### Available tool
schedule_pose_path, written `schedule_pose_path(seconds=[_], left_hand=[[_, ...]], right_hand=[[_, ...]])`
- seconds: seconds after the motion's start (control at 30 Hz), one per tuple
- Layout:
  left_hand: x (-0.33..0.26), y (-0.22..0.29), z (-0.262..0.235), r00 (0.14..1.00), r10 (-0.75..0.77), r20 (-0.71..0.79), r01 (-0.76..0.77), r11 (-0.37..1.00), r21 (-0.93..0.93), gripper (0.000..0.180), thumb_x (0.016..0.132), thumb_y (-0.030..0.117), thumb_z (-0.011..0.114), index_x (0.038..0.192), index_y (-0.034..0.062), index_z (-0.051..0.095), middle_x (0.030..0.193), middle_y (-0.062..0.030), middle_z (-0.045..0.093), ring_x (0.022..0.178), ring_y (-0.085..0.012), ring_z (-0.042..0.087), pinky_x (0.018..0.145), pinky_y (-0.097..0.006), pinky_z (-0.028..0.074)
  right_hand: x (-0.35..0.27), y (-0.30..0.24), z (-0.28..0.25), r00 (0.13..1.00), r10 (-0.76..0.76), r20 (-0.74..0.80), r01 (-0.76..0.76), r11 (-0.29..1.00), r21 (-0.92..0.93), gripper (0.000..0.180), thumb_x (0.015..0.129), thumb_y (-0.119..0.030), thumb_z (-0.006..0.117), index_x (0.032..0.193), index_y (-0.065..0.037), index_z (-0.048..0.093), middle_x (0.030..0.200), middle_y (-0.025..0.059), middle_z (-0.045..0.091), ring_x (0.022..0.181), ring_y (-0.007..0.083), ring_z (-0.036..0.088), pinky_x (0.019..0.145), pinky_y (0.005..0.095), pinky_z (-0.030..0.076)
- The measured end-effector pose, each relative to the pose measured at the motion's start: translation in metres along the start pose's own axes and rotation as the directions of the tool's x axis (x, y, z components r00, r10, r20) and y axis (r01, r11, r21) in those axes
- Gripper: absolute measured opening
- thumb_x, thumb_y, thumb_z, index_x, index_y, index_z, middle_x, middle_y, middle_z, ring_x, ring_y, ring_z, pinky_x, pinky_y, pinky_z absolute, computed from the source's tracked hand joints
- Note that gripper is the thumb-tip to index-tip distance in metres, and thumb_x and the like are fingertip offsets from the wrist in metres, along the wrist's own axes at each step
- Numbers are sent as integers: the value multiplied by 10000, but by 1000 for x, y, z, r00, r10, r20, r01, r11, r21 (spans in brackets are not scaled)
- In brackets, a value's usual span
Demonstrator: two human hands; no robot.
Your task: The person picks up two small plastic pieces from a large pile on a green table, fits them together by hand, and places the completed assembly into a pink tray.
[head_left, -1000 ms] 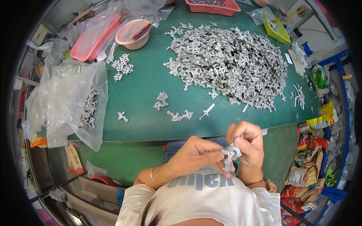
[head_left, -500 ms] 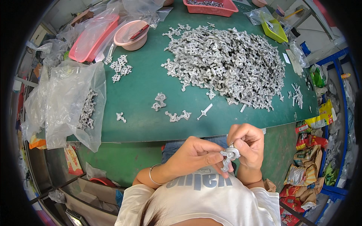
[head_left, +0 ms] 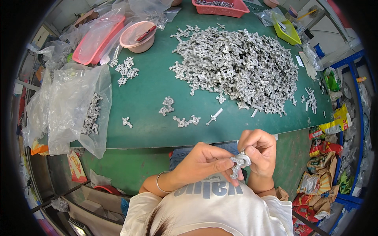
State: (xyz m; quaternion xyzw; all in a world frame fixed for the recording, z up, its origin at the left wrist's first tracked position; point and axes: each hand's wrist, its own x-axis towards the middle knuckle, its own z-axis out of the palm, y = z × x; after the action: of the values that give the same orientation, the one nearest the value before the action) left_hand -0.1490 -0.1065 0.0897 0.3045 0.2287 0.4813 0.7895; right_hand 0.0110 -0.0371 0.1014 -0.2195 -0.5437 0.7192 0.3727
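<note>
Both hands meet in front of my chest, just off the table's near edge, around one small grey metal casting [head_left: 238,163] with curved arms. My left hand [head_left: 206,160] pinches its left side between thumb and fingers. My right hand [head_left: 258,151] grips its upper right part, fingers curled. On the table lie a few loose castings: a pair [head_left: 186,121], a curved one [head_left: 166,106] and a small one [head_left: 126,122]. Beside them rests a thin sword-shaped metal piece [head_left: 214,116]. Behind is a large heap of the same grey castings [head_left: 240,65].
A clear plastic bag [head_left: 71,106] holding castings lies on the green table [head_left: 141,86] at left. Nearby stand a pink bowl [head_left: 138,45] with a red-handled tool and a pink tray [head_left: 96,43]. Farther back are another pink tray [head_left: 220,10] and a yellow-green tray [head_left: 289,33].
Almost nothing differs. Both hands keep the casting in the same place, and the whole view has shifted very slightly.
</note>
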Motion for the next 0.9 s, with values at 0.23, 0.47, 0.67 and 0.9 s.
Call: schedule_pose_path(seconds=[0.23, 0.47, 0.67, 0.9], left_hand=[[0, -1, 0, 1000, -7, 7, 7, 1000, 2, 256, 885, 139, 450, 877, -83, 578, 812, -148, 620, 713, -208, 628, 643, -255, 507], [1, -1, -1, 1000, 1, 19, 0, 1000, -6, 257, 889, 133, 439, 880, -85, 574, 809, -149, 619, 709, -209, 628, 640, -263, 514], [0, -1, 0, 1000, -15, 7, 15, 1000, -12, 256, 887, 133, 442, 887, -87, 573, 812, -150, 617, 701, -212, 626, 636, -269, 520], [1, 0, -1, 1000, 5, 30, -5, 1000, 11, 211, 863, 91, 482, 906, -95, 572, 820, -150, 617, 717, -217, 627, 641, -271, 521]], right_hand=[[0, 0, 1, 1000, -4, -3, 4, 1000, 2, 82, 769, -28, 564, 717, 12, 514, 682, 96, 550, 617, 118, 480, 559, 230, 369], [0, 0, 1, 1000, 9, 1, -9, 1000, 24, 87, 772, -33, 563, 715, 8, 511, 688, 93, 548, 617, 113, 475, 558, 227, 368], [0, 0, 2, 1000, 17, -5, -17, 999, 28, 82, 773, -26, 555, 713, 7, 509, 687, 92, 547, 618, 110, 473, 556, 225, 367], [-1, 0, 0, 1000, 25, 6, -25, 999, 36, 79, 779, -16, 536, 711, 13, 509, 693, 94, 549, 614, 106, 469, 552, 224, 363]])
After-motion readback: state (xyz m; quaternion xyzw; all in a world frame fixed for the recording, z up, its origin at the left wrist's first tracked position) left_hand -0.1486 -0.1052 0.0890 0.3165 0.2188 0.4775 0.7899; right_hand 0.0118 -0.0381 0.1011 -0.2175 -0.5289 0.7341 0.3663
